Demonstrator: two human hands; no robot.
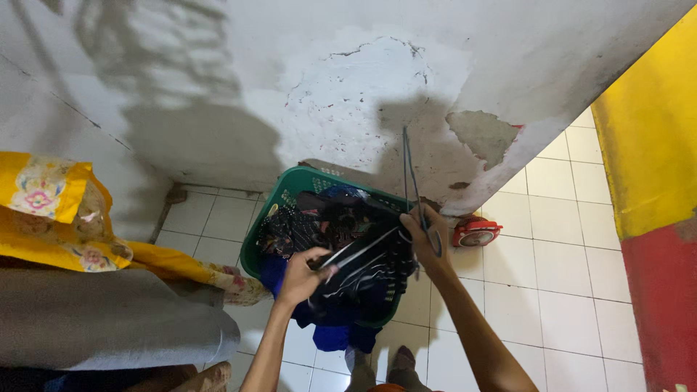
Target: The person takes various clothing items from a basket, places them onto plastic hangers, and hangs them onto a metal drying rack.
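A green laundry basket [290, 184] full of dark clothes stands on the white tiled floor against the wall. My left hand [303, 274] grips a dark garment with white stripes [367, 266] lifted over the basket. My right hand [424, 234] holds the other side of that garment together with a thin blue clothes hanger [410, 173] that points up along the wall. Blue cloth [336, 335] spills over the basket's near edge.
A small red round object [475, 233] lies on the floor right of the basket. A yellow flowered cloth [65, 221] drapes over a grey surface [94, 319] at left. The wall has peeling paint [483, 134]. A yellow and red wall [653, 189] stands at right. My feet [381, 361] show below.
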